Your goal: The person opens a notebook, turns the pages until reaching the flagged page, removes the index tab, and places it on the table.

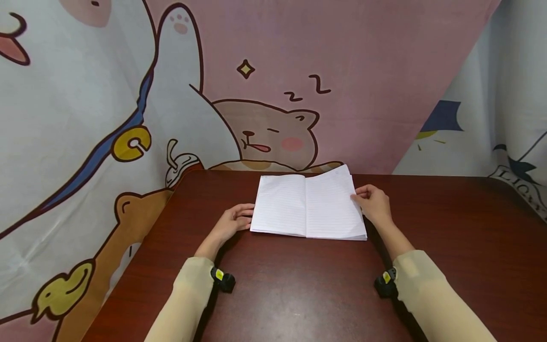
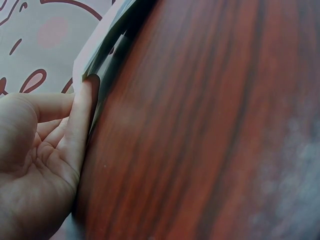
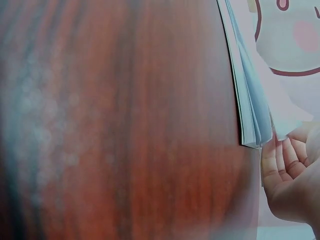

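Note:
An open notebook (image 1: 279,204) with lined white pages lies on the brown table, its right-hand page (image 1: 335,202) raised at the far outer corner. At the left edge, my left hand (image 1: 232,222) grips the notebook; in the left wrist view one finger (image 2: 84,107) reaches beneath the edge. My right hand (image 1: 375,202) pinches the outer edge of the right-hand page between thumb and fingers. From the right wrist view, several leaves (image 3: 255,110) fan apart beside the right hand (image 3: 295,175). Some fingertips are hidden behind the paper.
The dark wood-grain table (image 1: 290,289) extends toward me and to both sides. Behind it hangs a cloth (image 1: 363,71) printed with cartoon animals. Small black cameras, such as the left one (image 1: 224,280), are strapped at both wrists.

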The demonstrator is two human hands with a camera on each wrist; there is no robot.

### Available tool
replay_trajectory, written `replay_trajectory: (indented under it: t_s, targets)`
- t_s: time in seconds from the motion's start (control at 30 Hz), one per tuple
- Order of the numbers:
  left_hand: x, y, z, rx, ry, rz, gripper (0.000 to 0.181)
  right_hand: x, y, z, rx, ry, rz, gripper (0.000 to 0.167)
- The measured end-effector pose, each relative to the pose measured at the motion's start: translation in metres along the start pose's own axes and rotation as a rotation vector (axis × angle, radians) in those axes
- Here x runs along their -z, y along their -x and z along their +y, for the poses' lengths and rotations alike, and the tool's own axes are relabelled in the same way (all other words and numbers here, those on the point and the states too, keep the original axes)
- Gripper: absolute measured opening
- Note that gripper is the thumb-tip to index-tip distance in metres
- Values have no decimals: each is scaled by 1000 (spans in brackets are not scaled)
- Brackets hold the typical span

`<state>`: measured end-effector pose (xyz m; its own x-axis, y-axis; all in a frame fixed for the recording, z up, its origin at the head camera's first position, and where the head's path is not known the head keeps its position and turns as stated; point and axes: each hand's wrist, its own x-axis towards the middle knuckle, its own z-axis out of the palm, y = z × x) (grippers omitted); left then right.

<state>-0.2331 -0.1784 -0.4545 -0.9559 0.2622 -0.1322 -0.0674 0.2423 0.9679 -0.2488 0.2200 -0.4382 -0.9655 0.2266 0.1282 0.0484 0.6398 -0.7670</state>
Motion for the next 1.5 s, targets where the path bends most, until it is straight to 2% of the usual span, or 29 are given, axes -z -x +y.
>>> replay_trajectory:
  t_s: [0.33, 0.63, 0.9, 1.13, 1.5]
  targets:
    - [1, 1, 0, -3, 1, -3, 45, 1, -1, 0, 0, -19, 0, 24]
    - [0, 1, 0, 3, 5, -1, 47, -1, -2, 2, 112, -137, 4, 24]
    - [0, 0, 0, -2, 11, -2, 47, -8, -4, 2, 159, -157, -70, 29]
    - [1, 1, -1, -14, 23, -19, 48, -9, -3, 3, 157, -170, -127, 35]
    - [1, 0, -1, -18, 12, -21, 47, -10, 1, -6, 185, -216, -279, 28]
